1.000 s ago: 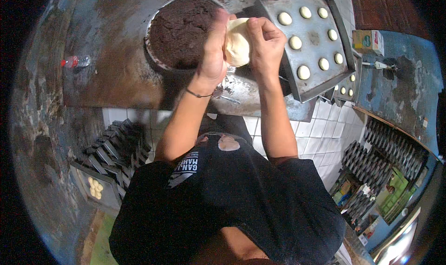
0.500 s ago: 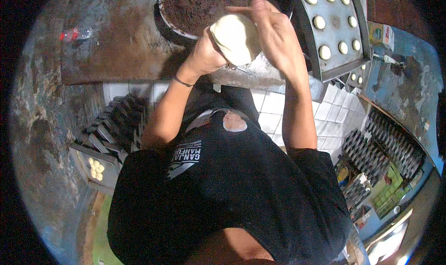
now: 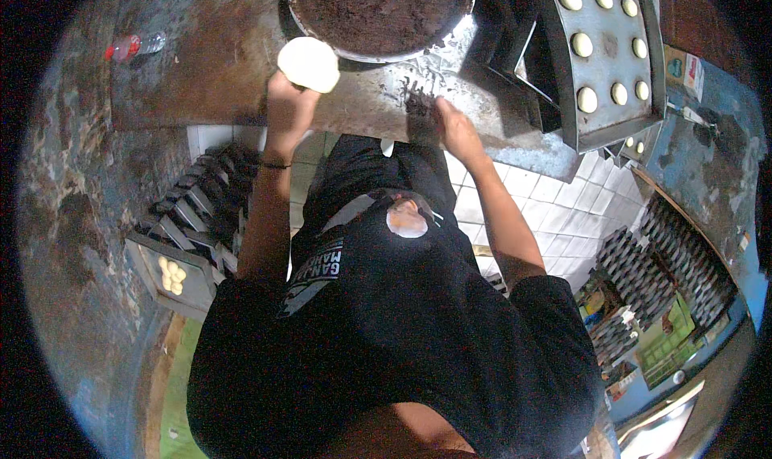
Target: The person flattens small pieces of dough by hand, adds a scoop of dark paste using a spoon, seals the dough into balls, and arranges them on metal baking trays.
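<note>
A round, flattened piece of pale dough rests in my left hand, whose fingers are closed under it. My right hand is lower, at the table's near edge, its fingers drawn together. What they hold, if anything, is hidden. Dark crumbs lie on the metal tabletop beside those fingertips. Just beyond both hands stands a wide round basin with a pale rim, filled with dark brown, crumbly filling.
To the right, a metal baking tray carries several small dough balls, propped on other dark trays. A clear bottle with a red end lies at the far left. Another tray with dough balls is at the lower left. A carton sits at the far right.
My hands have moved apart: the left went left with the dough, the right came down toward the table edge. The thin stick seen at my right hand earlier no longer shows.
</note>
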Tool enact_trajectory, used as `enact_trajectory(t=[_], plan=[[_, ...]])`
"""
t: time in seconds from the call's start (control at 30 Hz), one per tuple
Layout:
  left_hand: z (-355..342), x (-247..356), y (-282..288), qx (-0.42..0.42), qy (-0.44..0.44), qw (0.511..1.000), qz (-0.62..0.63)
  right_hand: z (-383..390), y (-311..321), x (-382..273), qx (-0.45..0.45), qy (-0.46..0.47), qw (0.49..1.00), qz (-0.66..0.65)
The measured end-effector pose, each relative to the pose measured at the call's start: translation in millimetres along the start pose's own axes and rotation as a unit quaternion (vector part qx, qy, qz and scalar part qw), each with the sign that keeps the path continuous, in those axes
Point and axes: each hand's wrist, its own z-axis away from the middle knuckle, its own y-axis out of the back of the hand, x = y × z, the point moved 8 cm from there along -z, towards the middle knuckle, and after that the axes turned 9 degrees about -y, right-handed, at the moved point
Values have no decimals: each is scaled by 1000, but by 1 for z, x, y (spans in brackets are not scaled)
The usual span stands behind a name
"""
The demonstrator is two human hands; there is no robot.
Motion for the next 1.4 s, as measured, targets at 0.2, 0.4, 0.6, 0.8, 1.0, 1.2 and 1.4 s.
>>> enact_trajectory(t=[0.2,0.4,0.6,0.8,1.0,1.2,1.4], plan=[[0,-23,36,39,-4,990,-133,-78,94,-112,95,97,984,116],[5,-19,49,80,41,991,-102,-123,83,-143,148,193,955,167],[19,-52,45,105,133,972,165,-133,53,-150,80,162,970,164],[14,-30,39,80,107,974,183,-134,42,-151,2,113,978,175],[1,-20,38,42,61,997,35,-166,39,-108,-155,35,986,-48],[-12,-17,27,18,-27,998,45,-91,119,-205,-76,149,951,-262],[-34,53,21,8,-97,994,44,-44,139,-252,141,254,952,-94]])
